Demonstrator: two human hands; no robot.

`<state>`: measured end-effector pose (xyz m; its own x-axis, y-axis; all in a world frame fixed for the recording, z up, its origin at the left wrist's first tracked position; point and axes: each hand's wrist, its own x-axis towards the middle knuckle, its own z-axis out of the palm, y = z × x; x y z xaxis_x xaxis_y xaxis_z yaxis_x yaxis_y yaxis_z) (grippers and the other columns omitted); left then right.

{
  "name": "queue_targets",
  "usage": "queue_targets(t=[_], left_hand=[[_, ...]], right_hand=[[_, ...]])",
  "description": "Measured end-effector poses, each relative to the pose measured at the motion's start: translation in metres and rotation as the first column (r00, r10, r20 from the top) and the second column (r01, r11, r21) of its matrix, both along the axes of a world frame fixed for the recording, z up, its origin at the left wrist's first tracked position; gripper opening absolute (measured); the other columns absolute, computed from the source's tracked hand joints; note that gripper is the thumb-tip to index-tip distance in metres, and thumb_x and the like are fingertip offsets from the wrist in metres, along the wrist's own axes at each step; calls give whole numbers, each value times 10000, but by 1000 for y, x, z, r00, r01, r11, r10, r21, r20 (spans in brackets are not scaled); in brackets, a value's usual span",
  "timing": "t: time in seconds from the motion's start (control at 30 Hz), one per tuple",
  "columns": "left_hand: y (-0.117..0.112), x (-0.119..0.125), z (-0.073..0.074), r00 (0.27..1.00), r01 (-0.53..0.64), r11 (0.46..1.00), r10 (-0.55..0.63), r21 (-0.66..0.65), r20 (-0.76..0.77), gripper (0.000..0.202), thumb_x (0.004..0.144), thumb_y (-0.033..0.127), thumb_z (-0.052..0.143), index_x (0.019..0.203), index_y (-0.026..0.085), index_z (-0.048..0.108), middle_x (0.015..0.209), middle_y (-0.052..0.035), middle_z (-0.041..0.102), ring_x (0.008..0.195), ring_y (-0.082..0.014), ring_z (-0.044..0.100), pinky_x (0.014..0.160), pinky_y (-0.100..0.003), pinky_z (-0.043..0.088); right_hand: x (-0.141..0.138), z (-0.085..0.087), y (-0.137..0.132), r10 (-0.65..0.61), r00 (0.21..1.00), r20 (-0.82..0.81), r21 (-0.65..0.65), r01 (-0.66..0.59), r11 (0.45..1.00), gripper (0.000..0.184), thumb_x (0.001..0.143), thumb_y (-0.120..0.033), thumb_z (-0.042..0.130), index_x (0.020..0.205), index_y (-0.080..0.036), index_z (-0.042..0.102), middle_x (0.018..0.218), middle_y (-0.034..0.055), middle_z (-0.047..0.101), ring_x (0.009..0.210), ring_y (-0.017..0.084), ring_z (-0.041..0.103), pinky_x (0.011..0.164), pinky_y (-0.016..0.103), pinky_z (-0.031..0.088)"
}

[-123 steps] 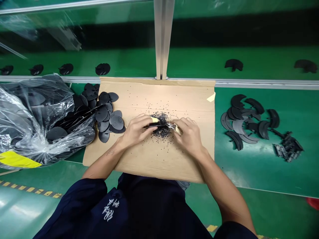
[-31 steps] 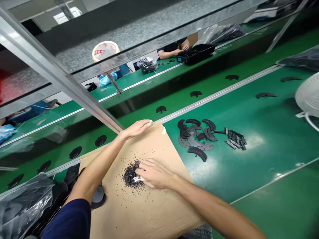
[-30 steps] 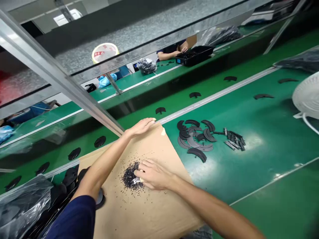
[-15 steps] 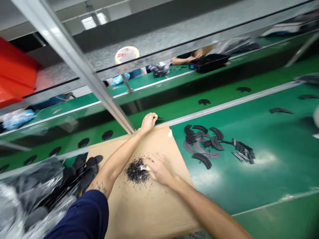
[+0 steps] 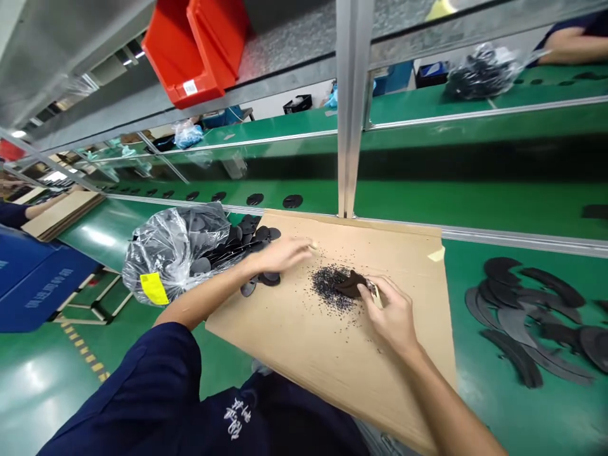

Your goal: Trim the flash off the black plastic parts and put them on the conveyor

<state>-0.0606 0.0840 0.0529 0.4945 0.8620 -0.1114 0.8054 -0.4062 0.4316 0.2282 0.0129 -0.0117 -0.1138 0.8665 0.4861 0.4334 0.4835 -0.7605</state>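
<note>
The black piece points left out of our right hand, the nearer hand, pinched at one end, right by the crumb pile mid cardboard sheet, with our left hand lying open toward it.

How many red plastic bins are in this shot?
2. One red plastic bin, carrying a white label, stands beside the other, both at the metal shelf at upper left. More may be hidden beyond the frame.
</note>
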Motion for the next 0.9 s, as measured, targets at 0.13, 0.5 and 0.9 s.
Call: queue_targets(t=[0.13,0.5,0.9], left_hand=[[52,-72,12,939,-241,969,246,51,-241,159,869,295,691,964,169,670,1073,-140,737,1196,-325,651,1056,-400,493],[84,-111,-6,898,-376,926,358,-26,-255,364,634,189,792,944,162,604,960,-90,735,954,-283,708,857,-326,545],[-3,-2,11,874,-117,993,91,25,478,381,888,361,702,1215,186,612,970,-44,728,877,-176,712,796,-290,591]], right_hand=[[-1,0,1,-23,999,-26,-41,22,999,222,961,-422,608,972,-223,705,881,76,741,797,240,683,760,371,558],[-5,4,-3,-11,999,-44,-68,8,998,233,973,-427,594,989,-224,706,915,84,743,844,243,690,803,385,563],[-10,7,-7,-66,946,-316,-376,-61,925,448,831,-605,720,691,-207,569,639,-29,501,613,132,451,589,272,411]])
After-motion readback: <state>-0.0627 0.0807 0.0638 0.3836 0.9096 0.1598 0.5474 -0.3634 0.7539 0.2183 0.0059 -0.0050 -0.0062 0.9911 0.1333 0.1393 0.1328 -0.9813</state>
